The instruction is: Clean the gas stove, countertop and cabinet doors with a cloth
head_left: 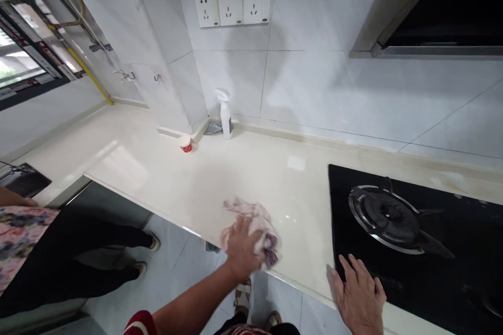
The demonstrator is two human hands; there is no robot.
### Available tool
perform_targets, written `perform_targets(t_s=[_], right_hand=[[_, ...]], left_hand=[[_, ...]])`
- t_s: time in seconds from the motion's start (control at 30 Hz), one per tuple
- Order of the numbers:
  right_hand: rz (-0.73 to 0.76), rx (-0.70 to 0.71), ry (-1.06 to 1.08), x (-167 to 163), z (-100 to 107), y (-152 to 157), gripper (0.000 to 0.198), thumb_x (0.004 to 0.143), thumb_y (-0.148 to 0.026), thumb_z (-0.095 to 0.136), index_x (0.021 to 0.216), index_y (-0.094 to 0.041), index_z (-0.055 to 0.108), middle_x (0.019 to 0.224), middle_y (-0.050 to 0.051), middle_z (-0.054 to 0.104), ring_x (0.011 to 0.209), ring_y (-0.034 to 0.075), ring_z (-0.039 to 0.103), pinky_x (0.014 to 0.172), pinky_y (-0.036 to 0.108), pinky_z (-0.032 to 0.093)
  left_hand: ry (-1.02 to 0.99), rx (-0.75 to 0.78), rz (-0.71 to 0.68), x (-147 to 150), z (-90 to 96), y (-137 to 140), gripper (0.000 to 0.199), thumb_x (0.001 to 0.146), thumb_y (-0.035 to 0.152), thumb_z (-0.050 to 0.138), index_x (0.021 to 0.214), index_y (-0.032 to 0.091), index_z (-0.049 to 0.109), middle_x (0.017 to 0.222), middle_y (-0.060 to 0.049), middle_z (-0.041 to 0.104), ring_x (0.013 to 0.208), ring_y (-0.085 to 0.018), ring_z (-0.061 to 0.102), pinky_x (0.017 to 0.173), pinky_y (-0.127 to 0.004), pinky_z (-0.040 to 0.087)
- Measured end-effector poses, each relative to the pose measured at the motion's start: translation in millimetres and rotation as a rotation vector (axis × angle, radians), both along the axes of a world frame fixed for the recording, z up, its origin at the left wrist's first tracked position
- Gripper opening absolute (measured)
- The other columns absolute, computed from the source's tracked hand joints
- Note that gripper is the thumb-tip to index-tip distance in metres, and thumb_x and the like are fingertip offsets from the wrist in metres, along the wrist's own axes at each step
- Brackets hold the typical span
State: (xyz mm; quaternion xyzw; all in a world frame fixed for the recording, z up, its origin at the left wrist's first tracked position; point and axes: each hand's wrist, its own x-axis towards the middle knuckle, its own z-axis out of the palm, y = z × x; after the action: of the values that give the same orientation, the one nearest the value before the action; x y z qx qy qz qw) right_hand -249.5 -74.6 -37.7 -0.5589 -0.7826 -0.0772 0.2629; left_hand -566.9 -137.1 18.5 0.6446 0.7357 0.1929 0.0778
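Observation:
My left hand [242,248] presses on a crumpled pale pink cloth [251,212] at the front edge of the white countertop [176,178]. Its fingers curl over the cloth, and a dark striped part of the fabric sticks out on the right; the hand is slightly blurred. My right hand [359,293] rests palm down, fingers spread, on the front left corner of the black gas stove [341,209]. Nothing is in that hand.
A white spray bottle [226,118] stands in the back corner by a grey packet [213,128]. Left of them is a small red-and-white cup [186,144]. Another person [98,238] stands at the left near the sink [27,180]. A range hood [432,21] overhangs the stove.

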Motion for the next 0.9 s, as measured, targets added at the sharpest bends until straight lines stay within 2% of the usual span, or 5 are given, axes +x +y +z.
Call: perform_targets(t_s=[0.13, 0.27, 0.4, 0.67, 0.9], right_hand=[[0.011, -0.021, 0.032, 2.6, -0.4, -1.6, 0.056, 0.099, -0.048, 0.036, 0.144, -0.017, 0.050, 0.144, 0.019, 0.053, 0.137, 0.037, 0.046, 0.113, 0.062, 0.027], [0.027, -0.036, 0.072, 3.4, 2.9, -3.2, 0.057, 0.097, -0.046, 0.038, 0.146, -0.018, 0.049, 0.143, 0.020, 0.054, 0.135, 0.040, 0.047, 0.111, 0.063, 0.026], [0.028, -0.081, 0.109, 2.3, 5.7, -4.8, 0.057, 0.094, -0.046, 0.041, 0.146, -0.021, 0.048, 0.141, 0.020, 0.054, 0.132, 0.042, 0.047, 0.108, 0.066, 0.025], [0.068, -0.051, 0.132, 2.6, 5.5, -7.0, 0.058, 0.095, -0.044, 0.047, 0.148, -0.020, 0.045, 0.145, 0.022, 0.050, 0.134, 0.044, 0.045, 0.107, 0.068, 0.024], [0.070, -0.004, 0.081, 5.6, -1.1, -2.8, 0.058, 0.097, -0.044, 0.052, 0.147, -0.017, 0.045, 0.143, 0.024, 0.053, 0.134, 0.043, 0.046, 0.109, 0.068, 0.023]], left_hand=[[-0.125, 0.007, -0.284, 73.2, -11.8, -22.9, 0.051, 0.074, 0.051, 0.073, 0.123, 0.038, 0.066, 0.144, -0.005, 0.052, 0.124, -0.034, 0.048, 0.099, -0.050, 0.040], [-0.156, 0.035, -0.303, 80.9, -19.6, -43.3, 0.038, 0.081, 0.054, 0.070, 0.115, 0.038, 0.070, 0.137, -0.005, 0.059, 0.118, -0.031, 0.052, 0.095, -0.046, 0.040], [-0.225, 0.050, 0.299, 8.8, -14.0, -64.2, 0.043, 0.060, 0.031, 0.083, 0.102, 0.036, 0.074, 0.131, -0.003, 0.062, 0.123, -0.032, 0.052, 0.104, -0.046, 0.040], [-0.272, 0.174, 1.173, -155.7, 2.1, -40.8, 0.046, 0.081, 0.027, 0.057, 0.125, 0.013, 0.055, 0.144, -0.019, 0.039, 0.135, -0.032, 0.044, 0.115, -0.044, 0.035], [-0.434, 0.194, 1.397, -119.2, -14.7, -17.6, 0.059, 0.084, 0.029, 0.056, 0.139, 0.021, 0.038, 0.130, -0.013, 0.048, 0.122, -0.028, 0.055, 0.105, -0.042, 0.046]])
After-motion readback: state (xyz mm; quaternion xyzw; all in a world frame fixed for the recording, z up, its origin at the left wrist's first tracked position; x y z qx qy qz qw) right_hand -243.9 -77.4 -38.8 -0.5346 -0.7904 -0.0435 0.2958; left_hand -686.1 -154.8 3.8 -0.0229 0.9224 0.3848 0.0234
